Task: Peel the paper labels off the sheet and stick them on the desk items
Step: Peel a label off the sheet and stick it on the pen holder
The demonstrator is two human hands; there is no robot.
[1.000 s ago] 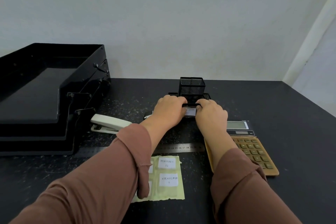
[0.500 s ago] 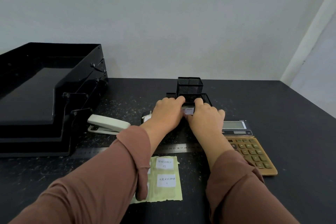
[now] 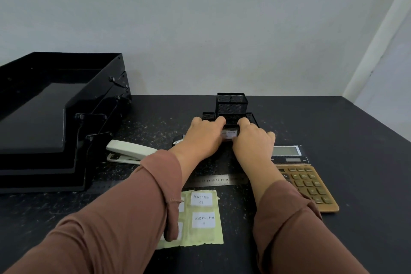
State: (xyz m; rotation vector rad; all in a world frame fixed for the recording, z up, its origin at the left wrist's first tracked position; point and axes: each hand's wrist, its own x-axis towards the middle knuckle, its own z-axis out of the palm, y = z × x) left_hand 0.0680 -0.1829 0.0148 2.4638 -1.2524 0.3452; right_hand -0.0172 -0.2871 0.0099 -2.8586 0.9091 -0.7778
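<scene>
A black mesh desk organiser [image 3: 232, 104] stands at the middle of the dark desk. A white paper label [image 3: 229, 134] lies on its front face. My left hand [image 3: 201, 138] and my right hand [image 3: 252, 141] sit on either side of that label, fingers pressed against the organiser's front. The yellowish label sheet [image 3: 200, 218] lies near the desk's front edge, partly under my left sleeve, with white labels reading PENGGARIS 02 [image 3: 201, 199] and KALKULATOR [image 3: 204, 220].
A black stacked document tray [image 3: 55, 118] fills the left side. A white stapler [image 3: 129, 151] lies beside it. A steel ruler [image 3: 218, 180] crosses under my forearms. A gold calculator [image 3: 304, 180] lies to the right. The wall stands behind the desk.
My hands stay on the organiser's front, with the fingers shifted slightly closer around the label. The view has drifted a little; nothing else moved.
</scene>
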